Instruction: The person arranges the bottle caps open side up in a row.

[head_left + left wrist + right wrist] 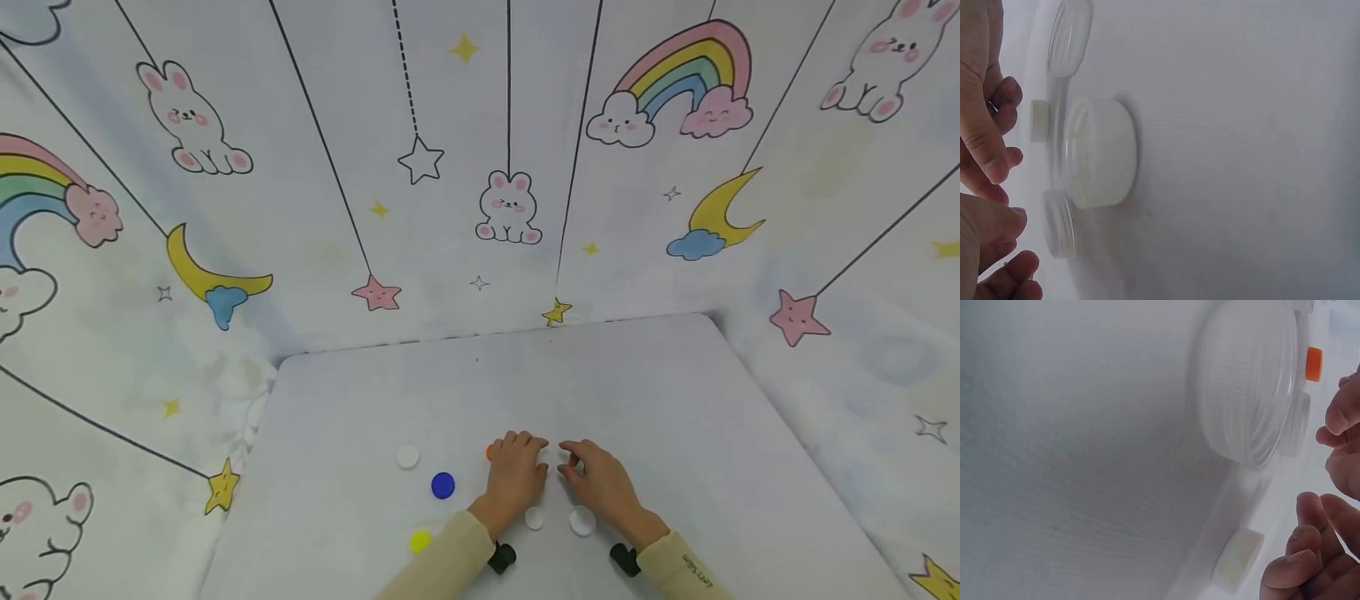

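Note:
My left hand (517, 471) and right hand (600, 483) face each other low over the white table, loosely bent fingertips close together. No held thing shows between the fingers (1311, 509) of the right hand, nor in the left. Below the left hand lies a white cap (534, 518), large in the left wrist view (1107, 153). A clear lid (582, 521) sits under the right wrist and fills much of the right wrist view (1241, 387). An orange cap (491, 452) peeks out from behind the left hand. Beneath the fingers, a smaller clear lid (1060, 224) and a small white cap (1238, 559) lie on the table.
Left of the hands are a white cap (408, 457), a blue cap (442, 485) and a yellow cap (420, 541). Dark wrist cameras (625, 559) hang by the sleeves. Walls with drawn rabbits and stars border the table (637, 375).

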A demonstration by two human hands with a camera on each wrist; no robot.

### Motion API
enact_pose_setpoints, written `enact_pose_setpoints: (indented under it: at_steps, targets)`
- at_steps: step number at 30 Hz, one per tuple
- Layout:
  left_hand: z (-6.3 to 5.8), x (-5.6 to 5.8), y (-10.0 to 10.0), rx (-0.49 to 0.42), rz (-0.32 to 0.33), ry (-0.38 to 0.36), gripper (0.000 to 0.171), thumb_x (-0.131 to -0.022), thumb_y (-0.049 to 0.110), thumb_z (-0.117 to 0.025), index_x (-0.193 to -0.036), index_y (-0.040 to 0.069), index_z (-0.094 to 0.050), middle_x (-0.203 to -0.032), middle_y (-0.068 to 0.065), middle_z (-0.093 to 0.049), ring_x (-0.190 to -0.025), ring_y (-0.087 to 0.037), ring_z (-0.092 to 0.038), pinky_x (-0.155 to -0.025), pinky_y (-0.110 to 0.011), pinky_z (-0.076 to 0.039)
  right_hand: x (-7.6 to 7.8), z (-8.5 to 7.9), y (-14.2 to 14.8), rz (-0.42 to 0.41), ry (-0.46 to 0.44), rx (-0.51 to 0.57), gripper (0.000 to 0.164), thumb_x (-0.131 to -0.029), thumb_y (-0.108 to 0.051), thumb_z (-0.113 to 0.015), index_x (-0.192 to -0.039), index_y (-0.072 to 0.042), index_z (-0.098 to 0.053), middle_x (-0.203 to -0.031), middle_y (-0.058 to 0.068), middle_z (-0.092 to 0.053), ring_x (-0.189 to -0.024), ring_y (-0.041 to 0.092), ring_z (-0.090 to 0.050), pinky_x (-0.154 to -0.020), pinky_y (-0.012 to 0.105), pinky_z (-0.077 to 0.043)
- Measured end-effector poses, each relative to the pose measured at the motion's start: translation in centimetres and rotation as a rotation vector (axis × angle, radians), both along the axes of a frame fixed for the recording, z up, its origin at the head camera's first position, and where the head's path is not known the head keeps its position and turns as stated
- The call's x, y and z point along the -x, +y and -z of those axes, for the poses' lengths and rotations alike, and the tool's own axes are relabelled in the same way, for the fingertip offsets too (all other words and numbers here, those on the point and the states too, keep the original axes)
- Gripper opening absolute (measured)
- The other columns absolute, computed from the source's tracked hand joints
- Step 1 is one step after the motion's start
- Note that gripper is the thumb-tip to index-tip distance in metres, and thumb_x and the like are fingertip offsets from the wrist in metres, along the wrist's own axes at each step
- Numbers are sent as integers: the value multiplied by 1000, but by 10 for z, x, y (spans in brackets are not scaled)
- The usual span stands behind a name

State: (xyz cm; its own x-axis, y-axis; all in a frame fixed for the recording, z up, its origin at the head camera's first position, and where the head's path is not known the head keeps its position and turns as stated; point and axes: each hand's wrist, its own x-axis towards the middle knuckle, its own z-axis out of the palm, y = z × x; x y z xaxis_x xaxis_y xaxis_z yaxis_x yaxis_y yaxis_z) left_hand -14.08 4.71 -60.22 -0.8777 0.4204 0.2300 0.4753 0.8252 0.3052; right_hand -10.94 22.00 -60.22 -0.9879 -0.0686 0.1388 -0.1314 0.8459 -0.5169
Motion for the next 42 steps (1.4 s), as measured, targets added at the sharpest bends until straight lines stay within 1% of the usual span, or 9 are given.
enact_pose_setpoints:
  at_steps: [7,12,16,21,27,31,35,39,42]
  targets:
    - [0,-1,-5,-15,-23,-20,31,-85,26,-75,-115,21,-69,-105,4,-64,-95,-16,-53,-80,-33,-41,3,4,-3,-11,18,-2,36,-82,-20,-78,-116,-14,-70,-84,-13,-57,-61,2,-41,-56,21,-38]
    - [-1,-2,-8,3,-35,-19,31,-84,26,-75,-114,21,-69,-103,4,-64,-94,-16,-53,-79,-33,-41,3,3,-6,-22,49,-8,36,-80,-18,-80,-114,-13,-70,-84,-11,-59,-61,1,-42,-56,21,-39]
    - [-1,-2,-8,15,-35,-21,31,-84,27,-75,-114,21,-69,-104,4,-65,-94,-16,-54,-79,-34,-41,2,1,-8,-27,53,-19,36,-79,-16,-81,-113,-13,-71,-84,-9,-60,-63,2,-43,-57,23,-40]
    - [2,-4,-8,28,-28,-3,31,-82,28,-77,-111,21,-70,-102,4,-65,-92,-16,-54,-78,-34,-40,2,1,-9,-43,83,-44,34,-78,-16,-82,-110,-12,-71,-85,-9,-61,-64,1,-45,-58,23,-42]
    - [10,-5,-7,60,-32,13,33,-79,30,-79,-110,21,-70,-100,5,-63,-90,-17,-53,-79,-35,-39,2,8,-8,-50,127,-78,32,-75,-17,-84,-105,-12,-73,-85,-8,-63,-68,5,-55,-62,26,-47]
    - [13,-5,-8,59,-30,17,34,-78,29,-80,-109,21,-71,-99,4,-63,-89,-17,-53,-78,-34,-39,2,12,-7,-58,144,-76,32,-74,-16,-85,-104,-12,-74,-84,-6,-64,-72,10,-60,-65,30,-49]
    - [13,-5,-8,62,-20,-8,34,-79,28,-79,-111,19,-70,-100,3,-63,-90,-17,-53,-77,-33,-40,3,15,-8,-63,145,-81,31,-74,-15,-85,-102,-12,-74,-84,-5,-66,-73,13,-60,-66,33,-46]
    - [14,-6,-8,63,-9,-21,36,-80,28,-79,-113,18,-69,-102,2,-63,-91,-17,-53,-78,-32,-41,4,18,-9,-63,143,-134,30,-73,-17,-85,-101,-11,-74,-84,-3,-66,-73,16,-59,-66,34,-41]
    - [15,-6,-7,57,-6,-16,38,-80,27,-78,-115,17,-69,-102,2,-63,-91,-17,-53,-78,-32,-41,4,20,-10,-62,145,-182,31,-72,-19,-86,-100,-11,-74,-84,-3,-65,-74,19,-59,-65,35,-40]
